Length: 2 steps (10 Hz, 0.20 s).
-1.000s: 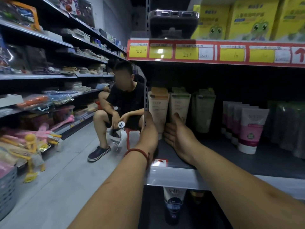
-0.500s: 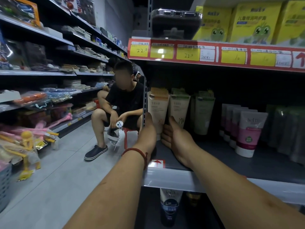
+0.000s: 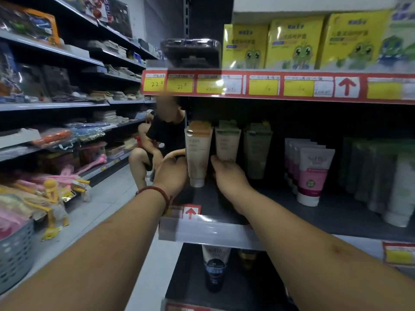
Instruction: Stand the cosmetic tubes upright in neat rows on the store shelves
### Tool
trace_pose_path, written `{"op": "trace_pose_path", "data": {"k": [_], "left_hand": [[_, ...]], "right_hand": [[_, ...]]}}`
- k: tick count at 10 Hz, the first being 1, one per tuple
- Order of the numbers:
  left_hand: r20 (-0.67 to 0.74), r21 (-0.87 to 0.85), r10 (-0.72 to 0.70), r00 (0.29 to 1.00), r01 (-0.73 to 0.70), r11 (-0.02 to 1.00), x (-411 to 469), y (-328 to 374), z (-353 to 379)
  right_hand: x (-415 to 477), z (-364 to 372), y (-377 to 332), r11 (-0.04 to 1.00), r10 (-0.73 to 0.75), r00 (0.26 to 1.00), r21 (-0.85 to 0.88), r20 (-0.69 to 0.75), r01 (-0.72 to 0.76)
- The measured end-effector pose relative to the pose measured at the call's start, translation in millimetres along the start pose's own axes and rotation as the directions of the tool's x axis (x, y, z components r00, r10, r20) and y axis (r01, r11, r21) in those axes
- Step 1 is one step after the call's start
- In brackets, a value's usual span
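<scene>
Tubes at the left end of the middle shelf (image 3: 336,212): three across the front
- one orange-topped tube (image 3: 197,153)
- one green-topped tube (image 3: 228,142)
- one pale green tube (image 3: 257,153)

Pink-and-white tubes (image 3: 314,173): four, in one file.
Grey-green tubes (image 3: 381,176), far right: several, too blurred to count.
Dark tubes (image 3: 215,270) on the bottom shelf (image 3: 186,265): two, the second dim.
Yellow frog boxes (image 3: 294,41) above: three.
Yellow price tags (image 3: 179,85): six.
Red arrows: two, the upper arrow (image 3: 346,86) and the lower arrow (image 3: 190,213).
Hands: two, the left hand (image 3: 173,173) and the right hand (image 3: 229,176).
Red bracelet (image 3: 157,191): one.
Seated person (image 3: 161,140): one.
Grey basket (image 3: 15,254): one.
</scene>
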<state>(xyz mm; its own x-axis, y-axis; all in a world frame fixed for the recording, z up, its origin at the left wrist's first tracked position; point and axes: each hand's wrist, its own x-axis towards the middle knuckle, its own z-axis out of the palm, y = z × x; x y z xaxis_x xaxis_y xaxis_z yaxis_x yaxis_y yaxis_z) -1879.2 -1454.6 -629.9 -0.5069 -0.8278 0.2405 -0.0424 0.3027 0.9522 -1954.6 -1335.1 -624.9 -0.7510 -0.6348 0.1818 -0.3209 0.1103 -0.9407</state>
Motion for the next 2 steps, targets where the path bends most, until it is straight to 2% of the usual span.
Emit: {"op": "trace_pose_path", "data": {"k": [1, 2], "left_hand": [[0.101, 0.319, 0.148, 0.984, -0.173, 0.932, -40.3, 30.4, -19.2], [0.147, 0.488, 0.251, 0.957, -0.291, 0.823, -79.1, 56.7, -22.8]], "right_hand": [[-27.0, -40.2, -16.8, 0.931, -0.183, 0.983, -0.323, -0.006, 0.171], [-54.6, -78.6, -33.6, 0.861, -0.248, 0.969, -0.462, -0.012, 0.215]]}}
